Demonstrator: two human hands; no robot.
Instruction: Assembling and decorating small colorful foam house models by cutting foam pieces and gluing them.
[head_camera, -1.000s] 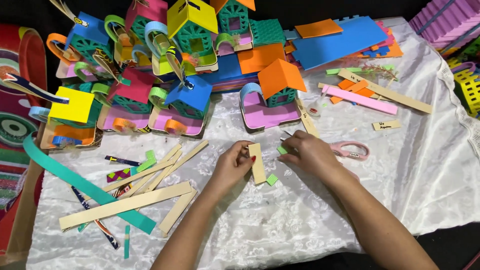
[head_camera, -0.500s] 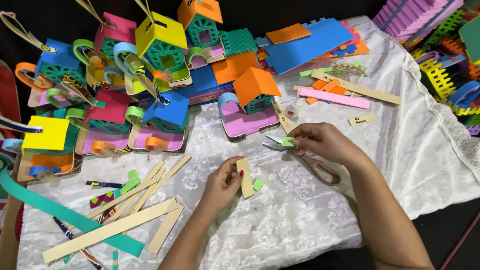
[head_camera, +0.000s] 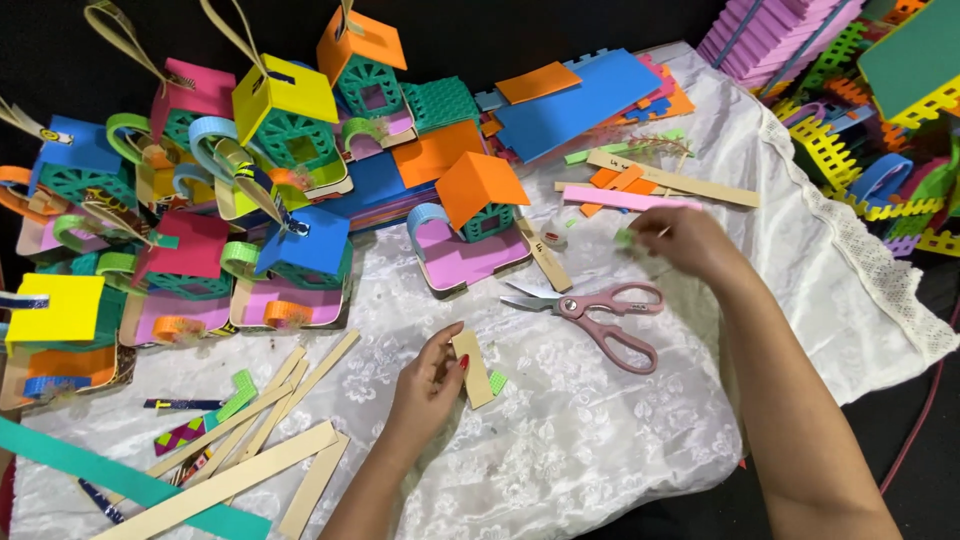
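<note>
From the head view, your left hand (head_camera: 425, 390) pinches a short tan card strip (head_camera: 472, 368) between thumb and fingers (head_camera: 447, 352), holding it just above the white lace cloth (head_camera: 600, 440) that covers the desk, near the middle of the spread. The strip looks thin, light and fairly stiff, so it should flex rather than flop; hold it by its long edges close to the lower end, as you do, and avoid squeezing hard enough to crease it. A small green foam scrap (head_camera: 497, 382) lies just beside it on the cloth. Your right hand (head_camera: 690, 240) is raised farther back, its fingertips closed on a tiny pale green piece (head_camera: 625, 237), which looks soft, almost weightless and easy to drop, so a gentle fingertip pinch suits it. The pink-handled scissors (head_camera: 600, 310) lie blades parted on the cloth between your two hands, touched by neither. Behind them stands a small foam house with an orange roof (head_camera: 478, 205), and a bundle of longer tan strips (head_camera: 250, 450) lies to your left.
</note>
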